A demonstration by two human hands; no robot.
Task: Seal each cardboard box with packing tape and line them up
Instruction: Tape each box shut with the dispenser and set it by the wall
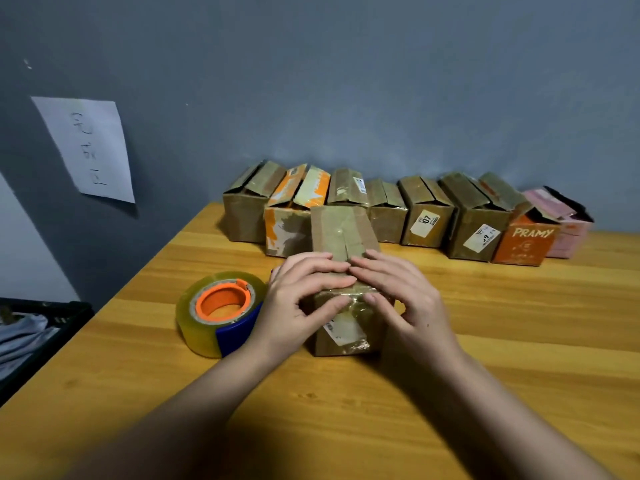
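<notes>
Wooden table — both hands press a glossy taped box.

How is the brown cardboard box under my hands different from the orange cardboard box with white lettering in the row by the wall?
The brown cardboard box has its top flaps closed, with glossy tape along the seam; the orange cardboard box has its flaps standing open. The brown one sits alone near the table's middle, with the left hand and right hand on it; the orange one stands untouched in the row. Both rest on the wooden table.
</notes>
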